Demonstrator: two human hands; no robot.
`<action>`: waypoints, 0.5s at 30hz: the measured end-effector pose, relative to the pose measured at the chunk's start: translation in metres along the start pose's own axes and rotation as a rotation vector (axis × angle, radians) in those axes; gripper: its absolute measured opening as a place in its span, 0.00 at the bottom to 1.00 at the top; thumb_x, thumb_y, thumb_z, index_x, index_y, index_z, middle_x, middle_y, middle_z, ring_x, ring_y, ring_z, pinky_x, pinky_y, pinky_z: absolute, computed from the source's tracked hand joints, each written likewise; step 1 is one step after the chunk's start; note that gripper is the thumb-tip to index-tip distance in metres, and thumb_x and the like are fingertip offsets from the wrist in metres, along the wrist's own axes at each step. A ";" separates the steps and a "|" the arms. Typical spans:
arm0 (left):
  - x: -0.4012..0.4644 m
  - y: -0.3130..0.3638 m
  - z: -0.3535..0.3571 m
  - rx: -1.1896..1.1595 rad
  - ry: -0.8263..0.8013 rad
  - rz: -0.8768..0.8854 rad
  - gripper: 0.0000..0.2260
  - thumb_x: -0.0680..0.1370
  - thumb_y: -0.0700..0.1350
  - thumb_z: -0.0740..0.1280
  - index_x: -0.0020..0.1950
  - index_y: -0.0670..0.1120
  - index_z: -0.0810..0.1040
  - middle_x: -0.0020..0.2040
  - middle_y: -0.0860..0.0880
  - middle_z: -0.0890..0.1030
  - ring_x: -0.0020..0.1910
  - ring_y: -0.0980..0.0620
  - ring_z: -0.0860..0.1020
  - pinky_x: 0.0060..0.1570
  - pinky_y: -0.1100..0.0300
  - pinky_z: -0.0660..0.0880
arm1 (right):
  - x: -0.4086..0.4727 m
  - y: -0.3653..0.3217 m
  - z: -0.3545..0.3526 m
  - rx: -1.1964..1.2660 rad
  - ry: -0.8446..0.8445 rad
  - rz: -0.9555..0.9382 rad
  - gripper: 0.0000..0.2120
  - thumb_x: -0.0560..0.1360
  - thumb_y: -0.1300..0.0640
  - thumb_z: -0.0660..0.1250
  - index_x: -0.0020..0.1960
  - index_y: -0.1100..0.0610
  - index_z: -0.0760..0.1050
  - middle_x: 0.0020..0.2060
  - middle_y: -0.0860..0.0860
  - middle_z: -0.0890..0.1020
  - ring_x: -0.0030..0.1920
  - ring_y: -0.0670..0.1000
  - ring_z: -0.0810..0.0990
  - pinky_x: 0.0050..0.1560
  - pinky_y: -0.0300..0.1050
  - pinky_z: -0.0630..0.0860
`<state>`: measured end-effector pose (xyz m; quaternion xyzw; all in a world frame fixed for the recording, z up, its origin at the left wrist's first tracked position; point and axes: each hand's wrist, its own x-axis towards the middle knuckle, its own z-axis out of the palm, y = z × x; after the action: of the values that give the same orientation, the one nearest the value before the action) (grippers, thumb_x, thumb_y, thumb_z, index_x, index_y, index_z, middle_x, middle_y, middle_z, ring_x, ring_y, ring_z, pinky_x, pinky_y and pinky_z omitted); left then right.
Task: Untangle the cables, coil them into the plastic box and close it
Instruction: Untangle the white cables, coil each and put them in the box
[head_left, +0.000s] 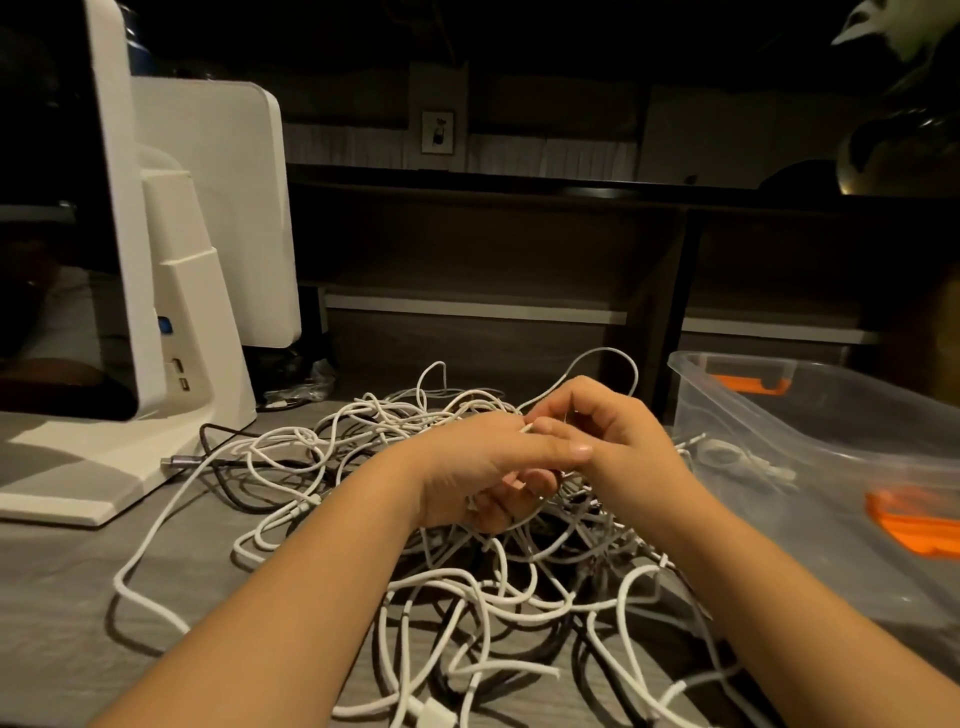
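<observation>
Cables (467, 587) in both hands' grip

Both forearms are extended from the bottom edge toward mid-frame, bare to the elbow. The left hand (483, 467) is held palm down, its fingers curled under, its index finger laid against the right hand (608, 431). The right hand's fingers are bent, pinched together at the tips.

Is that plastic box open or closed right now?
Open: the plastic box has no lid on, and a cable lies inside.
</observation>
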<state>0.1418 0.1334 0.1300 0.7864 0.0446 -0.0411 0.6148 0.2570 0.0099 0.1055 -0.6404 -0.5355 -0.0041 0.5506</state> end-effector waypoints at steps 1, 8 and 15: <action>0.001 0.000 0.000 0.023 0.001 0.016 0.10 0.79 0.53 0.68 0.42 0.49 0.74 0.30 0.55 0.69 0.27 0.59 0.63 0.25 0.68 0.59 | 0.001 0.001 0.000 0.044 -0.010 0.024 0.05 0.75 0.55 0.68 0.44 0.47 0.80 0.45 0.51 0.82 0.48 0.56 0.82 0.52 0.61 0.79; 0.005 0.002 0.005 -0.085 0.171 0.156 0.15 0.83 0.52 0.62 0.37 0.50 0.71 0.30 0.53 0.66 0.25 0.58 0.62 0.23 0.67 0.57 | -0.001 0.002 -0.002 -0.086 0.001 -0.048 0.16 0.80 0.47 0.54 0.47 0.53 0.78 0.40 0.49 0.81 0.44 0.50 0.79 0.48 0.50 0.76; 0.010 0.005 0.006 -0.314 0.326 0.214 0.20 0.84 0.58 0.54 0.38 0.47 0.70 0.27 0.53 0.64 0.23 0.57 0.59 0.23 0.66 0.54 | 0.001 0.004 -0.003 -0.344 -0.011 -0.040 0.15 0.83 0.50 0.54 0.46 0.56 0.73 0.34 0.50 0.77 0.35 0.49 0.75 0.38 0.51 0.72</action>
<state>0.1526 0.1268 0.1324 0.6777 0.0655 0.1589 0.7149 0.2618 0.0094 0.1048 -0.7144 -0.5426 -0.1033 0.4296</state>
